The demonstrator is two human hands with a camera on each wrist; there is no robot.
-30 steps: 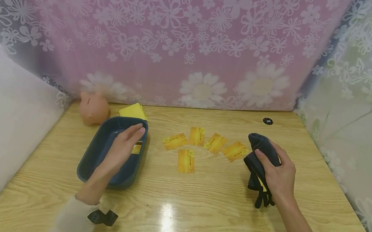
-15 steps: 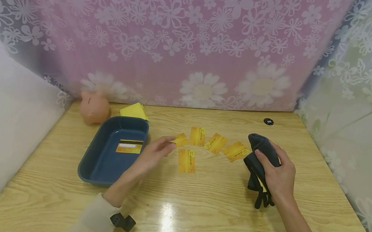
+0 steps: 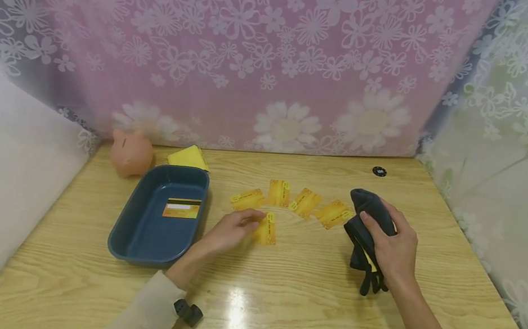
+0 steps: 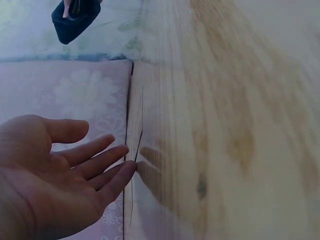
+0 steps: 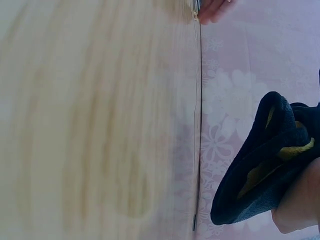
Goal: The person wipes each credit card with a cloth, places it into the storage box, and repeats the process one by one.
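Note:
My left hand (image 3: 228, 230) reaches over the front yellow-orange card (image 3: 268, 233), its fingertips overlapping the card's left part in the head view. Seen in the left wrist view, that hand's fingers are loosely extended and the thumb stands apart, with fingertips right at the tabletop. On the right, my right hand (image 3: 397, 247) grips a bunched dark cloth item (image 3: 371, 206) above the table. Thin black ends dangle from it, and yellow shows in its folds. The right wrist view shows the cloth's gaping folded edge (image 5: 240, 195). Behind the front card, several similar cards (image 3: 279, 193) lie in an arc.
A blue tray (image 3: 117, 239) at left contains one card (image 3: 182, 208), striped side up. Behind it lie a yellow folded item (image 3: 190, 157) and an orange piggy bank (image 3: 131, 154). A black round chip (image 3: 379, 171) sits at back right. Floral curtains (image 3: 237, 69) border the wooden table (image 3: 304, 307).
My left hand has swung right from over the tray, past the leftmost card, to the front card. The tray's card is now uncovered. My right hand still holds the cloth in place.

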